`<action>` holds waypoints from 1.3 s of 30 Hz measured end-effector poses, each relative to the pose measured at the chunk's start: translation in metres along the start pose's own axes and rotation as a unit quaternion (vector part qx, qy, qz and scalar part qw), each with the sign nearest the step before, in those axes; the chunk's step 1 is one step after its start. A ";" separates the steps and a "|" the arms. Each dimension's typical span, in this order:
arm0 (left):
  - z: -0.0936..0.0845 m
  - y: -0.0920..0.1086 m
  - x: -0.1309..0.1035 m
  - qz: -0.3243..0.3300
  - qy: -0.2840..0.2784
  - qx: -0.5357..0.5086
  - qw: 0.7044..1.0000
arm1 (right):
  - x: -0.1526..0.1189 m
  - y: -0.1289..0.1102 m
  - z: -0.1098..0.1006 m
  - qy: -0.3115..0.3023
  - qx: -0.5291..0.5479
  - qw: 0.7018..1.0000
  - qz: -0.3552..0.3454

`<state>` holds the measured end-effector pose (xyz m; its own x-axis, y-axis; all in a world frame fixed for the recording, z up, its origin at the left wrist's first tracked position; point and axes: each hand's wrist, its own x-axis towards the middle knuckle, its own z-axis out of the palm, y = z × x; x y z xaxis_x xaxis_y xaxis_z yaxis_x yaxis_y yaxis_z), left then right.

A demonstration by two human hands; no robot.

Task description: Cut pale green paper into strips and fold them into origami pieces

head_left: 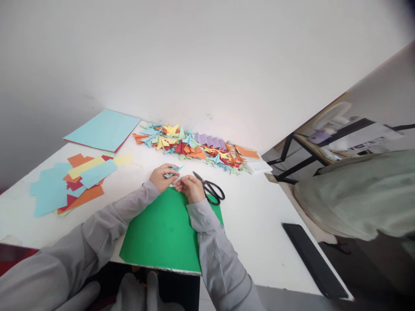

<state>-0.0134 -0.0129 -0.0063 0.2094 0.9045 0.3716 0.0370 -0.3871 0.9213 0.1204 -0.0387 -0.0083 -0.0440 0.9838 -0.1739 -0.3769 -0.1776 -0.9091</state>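
Plain white wall (207, 65) straight ahead, white table (256, 233) up against it, and I've got both hands out over the far edge of a green sheet (165, 233). My left hand (161, 178) has the goods: it's pinching a small blue paper (177, 169), folded, with a thin tip poking out past my fingers. As far as I can tell its long side runs on a slant, tip going off to the right and a bit away from me, so it passes just beyond my right hand (191, 188) instead of aiming straight at it. That right hand is close by, to the right of the paper and slightly nearer me, fingers curled in and thumb tucked up near the tips. Whether it's got hold of anything, honestly can't tell, too small and bunched up to make out. Only a narrow gap between the two hands, if any. Scissors (211, 189) lie just right of my right hand, blades pointing away and a little left, handles towards me. Past my hands there's a long heap of folded paper bits (180, 147) in loads of colours, with a purple pleated strip (210, 141) along its back. Flat paper scraps (52, 192) are spread out on my left, well apart from the grip.
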 end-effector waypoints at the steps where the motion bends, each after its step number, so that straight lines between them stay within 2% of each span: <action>1: 0.000 0.000 0.000 0.000 0.001 0.004 1.000 | 0.000 0.000 0.000 0.000 0.001 1.000 0.002; 24: 0.000 0.002 0.000 0.015 0.011 0.038 0.999 | -0.001 -0.001 0.002 -0.016 0.004 1.000 0.003; 39: 0.000 -0.001 0.000 0.019 0.004 0.021 1.000 | -0.002 -0.004 0.001 -0.026 0.012 1.000 0.011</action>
<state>-0.0139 -0.0127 -0.0075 0.2044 0.8905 0.4064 0.0704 -0.4274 0.9013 0.1208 -0.0398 -0.0035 -0.1003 0.9796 -0.1739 -0.3966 -0.1997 -0.8960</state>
